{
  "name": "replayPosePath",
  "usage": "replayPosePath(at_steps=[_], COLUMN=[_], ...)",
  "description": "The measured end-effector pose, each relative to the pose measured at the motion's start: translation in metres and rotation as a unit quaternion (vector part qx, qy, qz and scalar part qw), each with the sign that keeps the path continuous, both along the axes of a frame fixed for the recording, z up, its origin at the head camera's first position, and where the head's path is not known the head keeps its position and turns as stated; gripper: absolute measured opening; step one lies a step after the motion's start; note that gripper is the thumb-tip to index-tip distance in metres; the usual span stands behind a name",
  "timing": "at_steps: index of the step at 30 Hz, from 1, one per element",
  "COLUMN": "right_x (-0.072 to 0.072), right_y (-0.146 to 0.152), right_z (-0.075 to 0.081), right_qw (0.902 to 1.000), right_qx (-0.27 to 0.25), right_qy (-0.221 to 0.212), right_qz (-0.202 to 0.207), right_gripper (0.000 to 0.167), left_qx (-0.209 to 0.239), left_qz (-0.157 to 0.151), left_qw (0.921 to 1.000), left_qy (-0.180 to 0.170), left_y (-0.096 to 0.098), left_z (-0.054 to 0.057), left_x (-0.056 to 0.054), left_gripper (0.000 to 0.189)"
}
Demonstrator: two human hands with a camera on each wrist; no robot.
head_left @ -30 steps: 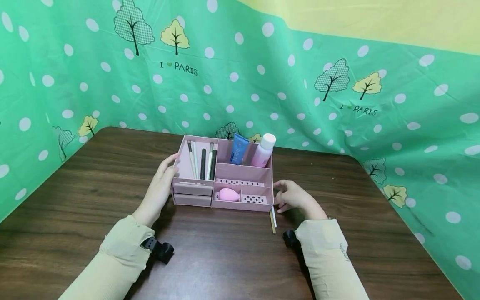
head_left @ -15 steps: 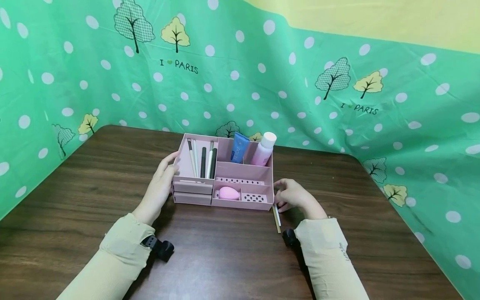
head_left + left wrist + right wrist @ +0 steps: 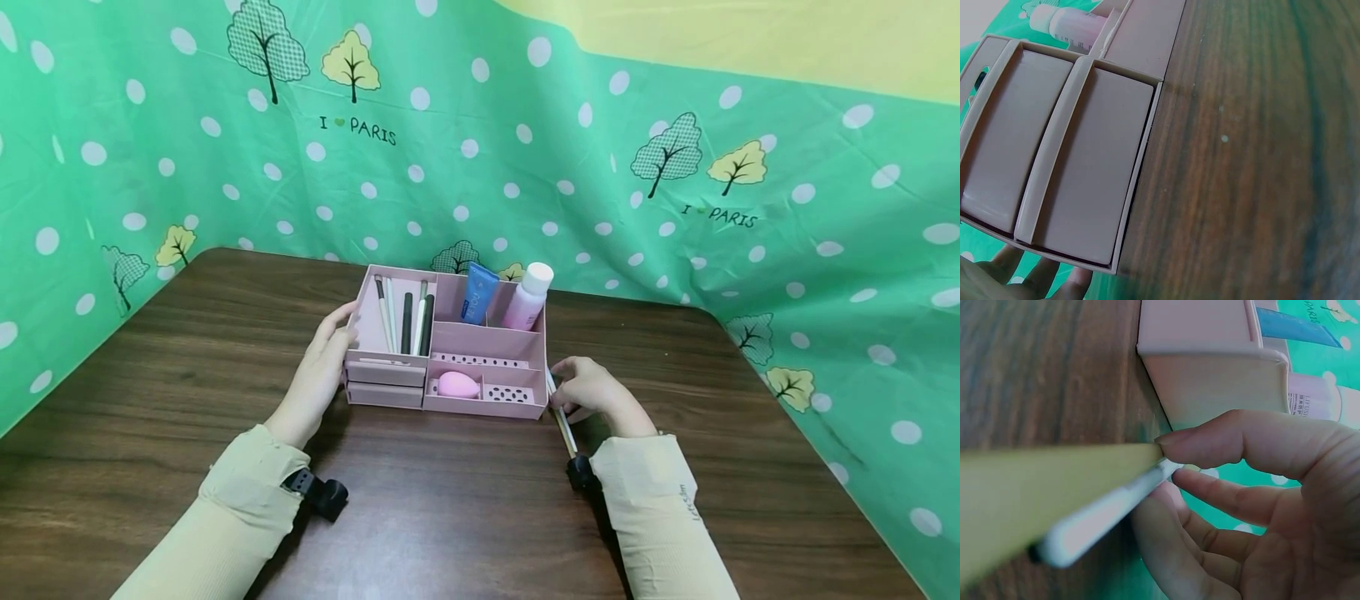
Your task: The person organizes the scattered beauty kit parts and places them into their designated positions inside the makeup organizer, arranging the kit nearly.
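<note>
A pink desk organizer (image 3: 390, 395) stands on the table, with two drawers at its front left. My left hand (image 3: 311, 383) rests along its left side, fingers extended; in the left wrist view fingertips (image 3: 1041, 275) show beyond the drawers' edge. By the organizer's right side, my right hand (image 3: 596, 396) pinches two slim sticks between thumb and fingers. One is white (image 3: 1094, 522), the other a flat gold-yellow strip (image 3: 1035, 494); their far ends are hidden by the fingers. Several pencils and brushes (image 3: 407, 323) lean in the left compartment.
The back compartments hold a blue tube (image 3: 478, 296) and a white-capped pink bottle (image 3: 528, 300). A pink makeup sponge (image 3: 457, 385) lies in a front compartment. Behind the brown table (image 3: 450, 500) hangs a green dotted curtain (image 3: 487, 125).
The two sticks by my right hand have swung their near ends to the right and now lie in its pinch. My left hand and the organizer have stayed in place.
</note>
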State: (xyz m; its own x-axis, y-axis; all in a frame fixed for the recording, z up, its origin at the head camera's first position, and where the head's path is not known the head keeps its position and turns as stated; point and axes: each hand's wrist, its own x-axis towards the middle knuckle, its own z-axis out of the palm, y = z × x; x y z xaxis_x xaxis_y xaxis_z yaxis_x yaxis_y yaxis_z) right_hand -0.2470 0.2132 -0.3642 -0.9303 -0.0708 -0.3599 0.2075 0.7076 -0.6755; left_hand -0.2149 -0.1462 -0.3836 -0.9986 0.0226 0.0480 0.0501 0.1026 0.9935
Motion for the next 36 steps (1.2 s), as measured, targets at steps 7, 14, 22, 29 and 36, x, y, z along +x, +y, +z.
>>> replayPosePath(at_steps=[7,14,22,29,36], right_x=[0.0,-0.002,-0.001,0.002,0.005], right_y=[0.0,0.002,0.007,0.011,0.009], right_z=[0.001,-0.001,0.001,0.008,0.017], right_qw=[0.9997,0.9998,1.0,0.9993,0.9976], right_qx=[0.023,0.019,0.009,-0.035,-0.063], right_qy=[-0.005,0.001,0.0,0.009,0.029], right_qz=[-0.009,-0.007,-0.003,0.009,-0.004], right_gripper=[0.066,0.068,0.067,0.065,0.066], left_qx=[-0.001,-0.001,-0.004,-0.005,-0.001], left_qz=[0.001,0.002,0.004,0.008,0.008], left_qw=[1.0,1.0,1.0,1.0,1.0], left_qy=[0.001,0.001,0.001,0.002,-0.002], left_y=[0.0,0.0,0.0,0.0,0.0], left_z=[0.0,-0.001,-0.002,-0.001,0.001], left_x=[-0.001,0.0,-0.001,-0.001,0.0], left_gripper=[0.053,0.053,0.053,0.053,0.053])
